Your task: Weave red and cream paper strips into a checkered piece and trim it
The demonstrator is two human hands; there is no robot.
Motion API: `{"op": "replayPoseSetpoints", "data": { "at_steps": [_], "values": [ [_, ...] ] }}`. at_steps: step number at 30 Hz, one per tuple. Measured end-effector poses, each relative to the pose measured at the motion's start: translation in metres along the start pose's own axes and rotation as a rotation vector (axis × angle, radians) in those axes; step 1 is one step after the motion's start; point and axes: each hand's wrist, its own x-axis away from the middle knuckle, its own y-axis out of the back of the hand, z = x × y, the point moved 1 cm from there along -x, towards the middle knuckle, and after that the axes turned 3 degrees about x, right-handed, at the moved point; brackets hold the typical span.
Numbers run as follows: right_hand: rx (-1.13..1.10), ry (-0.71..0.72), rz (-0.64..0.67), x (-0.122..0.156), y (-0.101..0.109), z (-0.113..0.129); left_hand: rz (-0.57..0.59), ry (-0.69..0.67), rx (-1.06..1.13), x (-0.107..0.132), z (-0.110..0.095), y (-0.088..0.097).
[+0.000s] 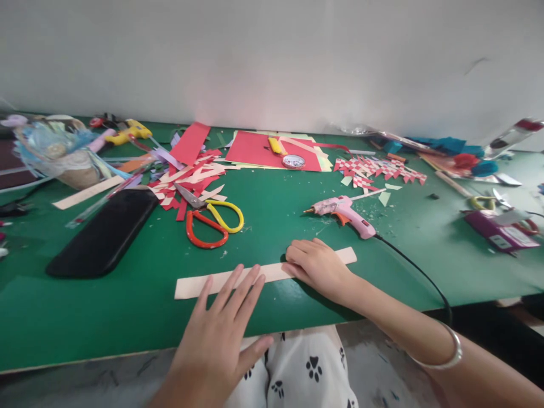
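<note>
A long cream paper strip [221, 281] lies slightly slanted on the green table near its front edge. My left hand [221, 328] is open, its fingers spread and the fingertips resting on the strip's left half. Curled over the right half, my right hand [318, 269] has its fingers bent round the strip, hiding part of it. Scissors [208, 218] with one red and one yellow handle lie beyond the strip. Farther to the right is a pink glue gun [342, 214] with a stick in its back.
A black case [106, 232] lies at left, near red and cream paper scraps [191, 178]. Red sheets [255, 150] with a yellow cutter [275, 145] are by the wall. Woven red-and-white paper [378, 169] and a purple box [501, 229] are right. The glue gun's cord [416, 269] crosses the front edge.
</note>
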Motion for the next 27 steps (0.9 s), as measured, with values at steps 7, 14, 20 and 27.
{"op": "replayPoseSetpoints", "data": {
  "at_steps": [7, 14, 20, 27],
  "values": [
    [-0.003, -0.008, -0.002, 0.001, -0.001, 0.0, -0.017, 0.068, -0.054, 0.034, 0.019, 0.005],
    [0.031, -0.019, 0.004, 0.001, 0.003, 0.002, -0.056, 0.146, -0.13, 0.049, 0.024, 0.008],
    [0.118, -0.077, -0.061, 0.003, 0.007, 0.01, -0.059, 0.112, -0.164, 0.047, 0.027, 0.006],
    [0.014, -0.1, -0.065, 0.014, 0.008, -0.011, -0.054, 0.115, -0.173, 0.048, 0.024, 0.007]
  ]
}}
